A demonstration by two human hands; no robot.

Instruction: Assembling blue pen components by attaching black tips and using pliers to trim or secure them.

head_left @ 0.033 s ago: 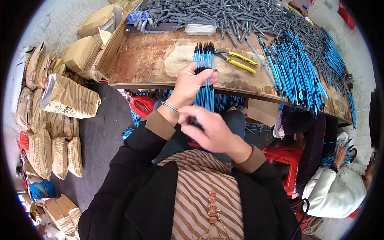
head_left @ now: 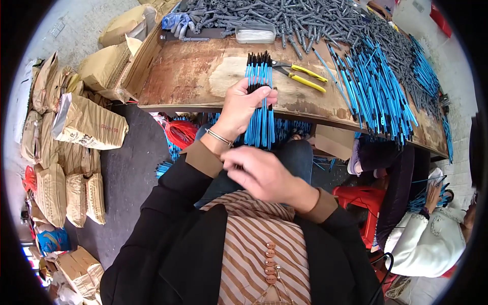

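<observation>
A bundle of thin blue rods with black ends (head_left: 259, 131) stands upright against the table's front edge, its black tips above the tabletop. Round its upper part my left hand (head_left: 238, 109) is closed, thumb across the front. My right hand (head_left: 264, 174) is below and to the right of my left wrist, over my lap. Its fingers are curled in and their tips blur, so anything between them cannot be made out. Dark-bladed cutters with yellow handles (head_left: 307, 83) lie on the wooden table (head_left: 188, 76), just right of the bundle.
Grey plug-like parts (head_left: 305, 20) heap along the table's back, behind a clear box of thin white pieces (head_left: 255, 35). More blue rods (head_left: 376, 91) lie at right. Brown sacks (head_left: 91, 124) line the left; a white-sleeved co-worker (head_left: 424, 241) sits right, near a red stool (head_left: 363, 195).
My right hand has shifted slightly down and left, away from the bundle. My left hand keeps its hold on the rods, almost unmoved.
</observation>
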